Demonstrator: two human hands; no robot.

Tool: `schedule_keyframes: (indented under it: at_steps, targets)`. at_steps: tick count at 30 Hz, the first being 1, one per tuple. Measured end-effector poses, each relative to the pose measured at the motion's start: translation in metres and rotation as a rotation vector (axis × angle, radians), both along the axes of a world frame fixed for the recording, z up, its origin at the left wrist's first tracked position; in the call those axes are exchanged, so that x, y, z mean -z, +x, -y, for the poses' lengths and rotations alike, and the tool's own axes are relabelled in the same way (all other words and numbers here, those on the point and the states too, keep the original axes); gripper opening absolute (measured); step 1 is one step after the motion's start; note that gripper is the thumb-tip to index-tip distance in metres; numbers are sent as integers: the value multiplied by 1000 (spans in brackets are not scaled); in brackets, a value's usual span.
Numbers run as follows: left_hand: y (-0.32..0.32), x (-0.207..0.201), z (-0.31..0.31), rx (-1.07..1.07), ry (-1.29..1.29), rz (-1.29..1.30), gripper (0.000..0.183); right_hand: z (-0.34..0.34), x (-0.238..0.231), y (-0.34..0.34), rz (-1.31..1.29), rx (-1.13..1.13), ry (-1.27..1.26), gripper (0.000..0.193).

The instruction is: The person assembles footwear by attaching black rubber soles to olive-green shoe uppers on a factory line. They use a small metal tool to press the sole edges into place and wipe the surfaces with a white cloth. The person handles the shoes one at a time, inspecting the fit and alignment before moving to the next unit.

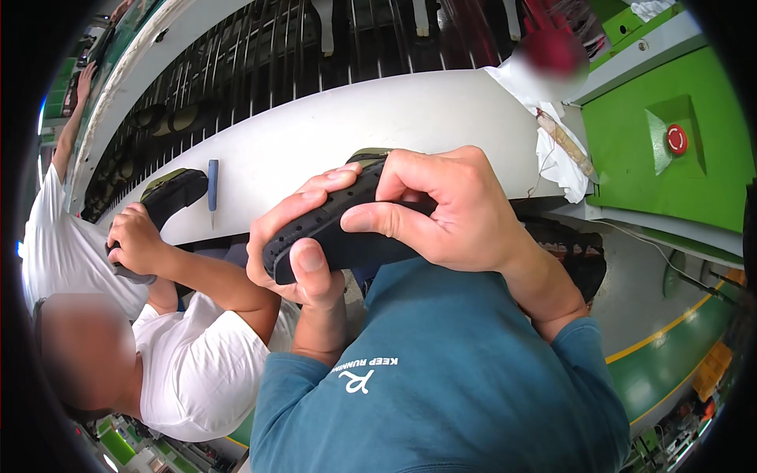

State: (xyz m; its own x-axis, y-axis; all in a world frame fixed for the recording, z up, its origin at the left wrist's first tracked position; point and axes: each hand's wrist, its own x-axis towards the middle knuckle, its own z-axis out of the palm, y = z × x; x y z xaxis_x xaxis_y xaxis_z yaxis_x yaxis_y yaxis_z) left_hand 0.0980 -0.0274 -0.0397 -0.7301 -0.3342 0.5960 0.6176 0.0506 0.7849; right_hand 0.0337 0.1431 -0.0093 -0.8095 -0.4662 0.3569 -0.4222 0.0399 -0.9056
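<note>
A black shoe (355,243) with an olive-green patch and a dotted sole edge is held up in front of my chest. My left hand (317,288) is closed round one end, with fingers along the far dotted edge and the thumb on the near side. At the other end, my right hand (465,209) has its fingers curled over the shoe and its thumb pressed along it. Part of the shoe is hidden behind my right hand. Beyond my left hand, a blue-handled tool (213,177) with a thin metal tip lies on the white worktop (441,102).
At my left, a person in white grips a similar black and olive shoe (165,203). Past the worktop runs a rack of metal rods (272,59) bearing shoes. To the right are a white cloth (556,169), a wrapped stick (569,147) and a green cabinet with a red button (676,139).
</note>
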Motion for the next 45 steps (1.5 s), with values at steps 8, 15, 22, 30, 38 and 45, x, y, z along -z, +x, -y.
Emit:
schedule_keyframes:
  at_steps: [8, 15, 22, 30, 38, 45]
  targets:
    - [-10, -7, -4, 80, -144, -91, 43, -33, -7, -15, 210, -4, 151, 56]
    - [-39, -32, -17, 245, -487, -234, 53, -26, 0, -28, -91, -299, -286, 88]
    - [-40, -43, -25, 242, -609, -242, 50, -38, -5, -25, -312, -272, -262, 73]
    - [-50, -50, -29, 309, -561, -211, 51, -47, -9, -28, -356, -208, -225, 60]
    - [-63, -32, -42, 301, -439, -327, 50, -56, -19, -26, -365, -130, -140, 64]
    - [-64, -32, -38, 306, -507, -359, 48, -51, -19, -16, -340, -57, -180, 55]
